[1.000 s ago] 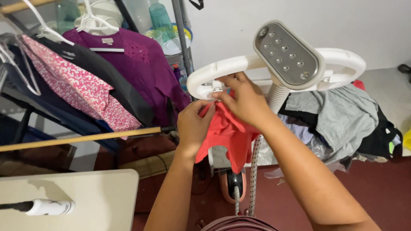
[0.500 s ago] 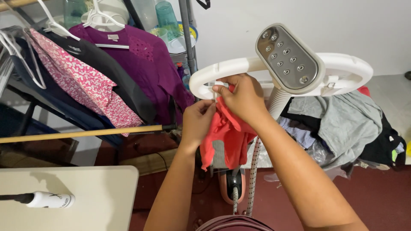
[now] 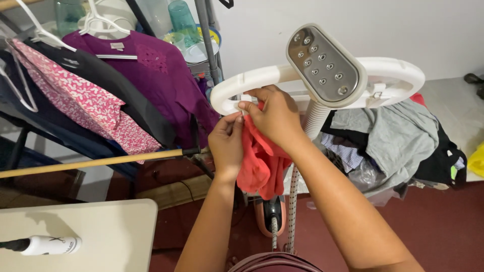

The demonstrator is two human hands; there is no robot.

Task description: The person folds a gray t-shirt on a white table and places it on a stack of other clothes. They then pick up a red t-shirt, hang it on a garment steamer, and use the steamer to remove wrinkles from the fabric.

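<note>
A small white neck label (image 3: 117, 46) sits inside the purple top's (image 3: 161, 85) collar.

Pale table (image 3: 101, 231) with a white cylindrical handle (image 3: 50, 245); red floor (image 3: 428, 221) under a clothes heap (image 3: 398, 136).

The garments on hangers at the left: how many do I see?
4, perhaps more hidden: purple blouse farthest right, black garment beside it, pink patterned garment in front, dark blue garment underneath.

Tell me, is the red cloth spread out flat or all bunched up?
Bunched up. The red cloth hangs in crumpled folds between the left hand and right hand.
</note>
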